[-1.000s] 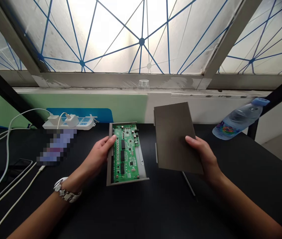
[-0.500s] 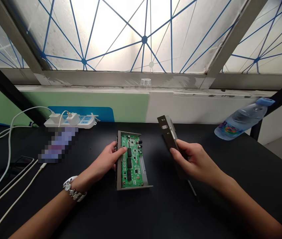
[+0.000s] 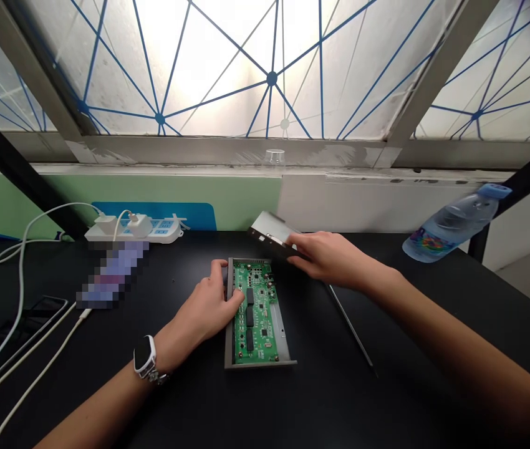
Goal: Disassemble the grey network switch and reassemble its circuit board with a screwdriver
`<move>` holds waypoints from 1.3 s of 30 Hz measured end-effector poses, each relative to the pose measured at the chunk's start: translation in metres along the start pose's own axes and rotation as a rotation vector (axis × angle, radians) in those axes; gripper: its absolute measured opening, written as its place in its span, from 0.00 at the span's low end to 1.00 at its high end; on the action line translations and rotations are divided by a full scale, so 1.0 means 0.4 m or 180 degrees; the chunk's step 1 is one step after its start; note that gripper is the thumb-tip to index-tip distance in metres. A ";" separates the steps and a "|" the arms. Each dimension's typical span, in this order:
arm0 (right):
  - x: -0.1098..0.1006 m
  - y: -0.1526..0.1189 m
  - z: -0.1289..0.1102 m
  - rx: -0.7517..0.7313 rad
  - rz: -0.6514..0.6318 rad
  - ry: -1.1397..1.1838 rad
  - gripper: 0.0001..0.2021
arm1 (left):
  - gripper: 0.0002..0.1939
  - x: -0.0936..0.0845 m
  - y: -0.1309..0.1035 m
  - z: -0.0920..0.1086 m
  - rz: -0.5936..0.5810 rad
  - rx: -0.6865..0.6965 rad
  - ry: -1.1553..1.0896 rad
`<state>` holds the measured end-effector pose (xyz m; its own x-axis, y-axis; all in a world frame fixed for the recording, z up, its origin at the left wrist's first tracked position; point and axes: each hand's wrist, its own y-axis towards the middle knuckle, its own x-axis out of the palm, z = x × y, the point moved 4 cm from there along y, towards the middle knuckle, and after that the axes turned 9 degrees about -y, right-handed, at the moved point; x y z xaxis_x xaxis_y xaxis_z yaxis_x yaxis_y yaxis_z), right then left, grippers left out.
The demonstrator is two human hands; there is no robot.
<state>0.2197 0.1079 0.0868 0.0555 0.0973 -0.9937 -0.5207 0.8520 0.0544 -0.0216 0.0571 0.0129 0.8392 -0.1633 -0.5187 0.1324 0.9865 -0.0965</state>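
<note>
An open metal case [image 3: 261, 364] with a green circuit board [image 3: 258, 312] in it rests on the black table. My left hand [image 3: 211, 302] grips its left side, thumb over the edge by the board. My right hand [image 3: 328, 257] holds the dark and silver metal cover [image 3: 272, 228], tilted in the air above and behind the far end of the case. Part of the cover is hidden by my fingers. A thin metal rod [image 3: 351, 327] lies on the table below my right hand; its far end is hidden.
A white power strip [image 3: 159, 231] with plugged-in chargers stands at the back left. A blurred-out phone-like shape [image 3: 113, 274] and white cables [image 3: 54, 349] lie on the left. A water bottle [image 3: 452, 224] leans at the back right. A small clear cup [image 3: 274, 157] sits on the sill.
My right hand has moved left and away from me, turning the cover from steep to nearly level. The case, in my left hand, has shifted slightly right and nearer, now flat. More of the rod shows.
</note>
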 end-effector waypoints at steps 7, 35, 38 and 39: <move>0.043 0.160 -0.032 -0.0154 -0.0034 0.0323 0.12 | 0.30 0.007 0.002 0.005 0.0107 0.0282 0.0516; 0.149 -0.033 0.141 0.1625 -0.2433 0.1217 0.16 | 0.10 0.065 0.092 0.120 0.0038 0.2073 0.1343; 0.131 -0.029 0.141 0.1571 -0.2503 0.1616 0.12 | 0.13 0.088 0.126 0.108 -0.0119 0.1811 0.1020; 0.114 -0.026 0.137 0.1520 -0.2436 0.1786 0.12 | 0.14 0.091 0.131 0.104 -0.0128 0.1724 0.0935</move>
<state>0.2744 0.1318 0.0465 -0.2376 -0.6978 -0.6757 -0.1184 0.7113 -0.6929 0.0379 0.1035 0.0243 0.6579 -0.1212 -0.7433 0.4746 0.8330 0.2843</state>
